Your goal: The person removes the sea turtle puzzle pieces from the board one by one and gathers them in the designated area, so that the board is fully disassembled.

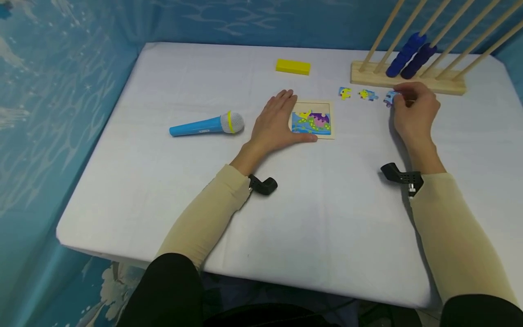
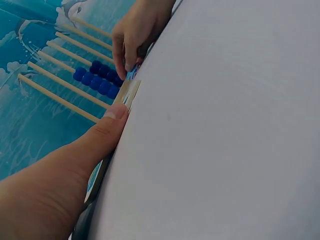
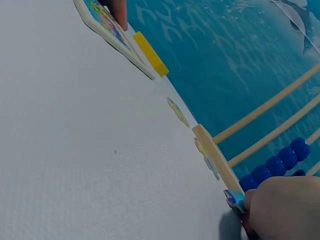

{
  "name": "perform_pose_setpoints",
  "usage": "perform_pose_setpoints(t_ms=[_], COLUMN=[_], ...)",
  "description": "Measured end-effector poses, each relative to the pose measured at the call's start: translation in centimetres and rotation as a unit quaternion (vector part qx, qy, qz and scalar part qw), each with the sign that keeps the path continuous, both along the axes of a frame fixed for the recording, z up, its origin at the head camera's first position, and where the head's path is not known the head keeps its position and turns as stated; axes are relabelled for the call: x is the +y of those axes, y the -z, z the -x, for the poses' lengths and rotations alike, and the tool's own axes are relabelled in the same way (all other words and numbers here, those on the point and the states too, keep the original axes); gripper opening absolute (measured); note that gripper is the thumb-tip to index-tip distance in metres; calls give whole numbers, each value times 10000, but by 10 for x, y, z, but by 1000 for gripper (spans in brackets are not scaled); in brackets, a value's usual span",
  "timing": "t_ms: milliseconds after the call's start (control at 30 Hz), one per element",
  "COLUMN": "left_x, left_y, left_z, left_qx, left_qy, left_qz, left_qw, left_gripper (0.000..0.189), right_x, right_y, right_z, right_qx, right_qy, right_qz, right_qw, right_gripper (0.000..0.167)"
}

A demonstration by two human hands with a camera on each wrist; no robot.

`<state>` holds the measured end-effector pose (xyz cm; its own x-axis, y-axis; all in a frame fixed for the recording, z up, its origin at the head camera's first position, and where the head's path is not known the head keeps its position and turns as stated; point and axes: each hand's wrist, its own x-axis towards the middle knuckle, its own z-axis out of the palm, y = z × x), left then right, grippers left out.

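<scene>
A small square wooden puzzle board (image 1: 332,119) with a colourful sea-animal picture lies flat, part of its picture bare wood at the top. My left hand (image 1: 274,121) rests along its left and lower edges, fingers straight and thumb (image 2: 116,112) spread out. At the right, my right hand (image 1: 417,109) pinches a blue and purple puzzle piece (image 1: 389,98) between thumb and fingertips, at or just above the cloth. Between that hand and the board lie two loose pieces, a yellow and blue one (image 1: 345,92) and another yellow and blue one (image 1: 368,95).
Behind my right hand stands a wooden bead rack (image 1: 376,81) with upright rods and dark blue beads (image 1: 406,55). A yellow block (image 1: 293,66) lies beyond the board. To the left lies a blue toy microphone (image 1: 200,127). White cloth covers the table (image 1: 286,218).
</scene>
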<state>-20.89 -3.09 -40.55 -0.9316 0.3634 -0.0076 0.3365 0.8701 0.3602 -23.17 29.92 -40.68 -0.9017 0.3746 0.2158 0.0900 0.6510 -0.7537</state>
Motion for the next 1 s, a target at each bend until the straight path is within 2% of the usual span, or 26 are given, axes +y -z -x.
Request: perform_pose_setpoints(t_ms=[67,167,300,367,533,667,800,1000], left_x=[0,-1,-3,-4,-5,-5,-4,-4], left_y=[0,0,0,1,-1,1,3,0], left_z=[0,0,0,0,2,2,3,6], left_qx=[-9,-37,-116,-155,-261,-261,-145,-8], left_qy=[2,-18,-111,-161,-326,-354,-268,-287], left_qz=[-34,-58,-132,-217,-670,-894,-634,-380], left_qw=[10000,10000,9998,9995,9969,9950,9975,9989], left_gripper=[125,125,126,128,129,128,129,128], right_x=[0,-3,-16,-26,-57,-78,-97,-126], right_y=[1,2,3,3,4,6,6,2], right_z=[-1,-3,-10,-14,-21,-28,-33,-30], right_qx=[-90,-29,454,766,1335,1381,1298,1118], right_qy=[-114,-57,-46,-293,-1402,-1863,-2076,-2448], right_qz=[-319,-440,-392,-386,-690,-783,-711,-731], right_qw=[9994,9990,9982,9959,9787,9696,9670,9603], right_gripper=[33,35,32,30,26,26,27,28])
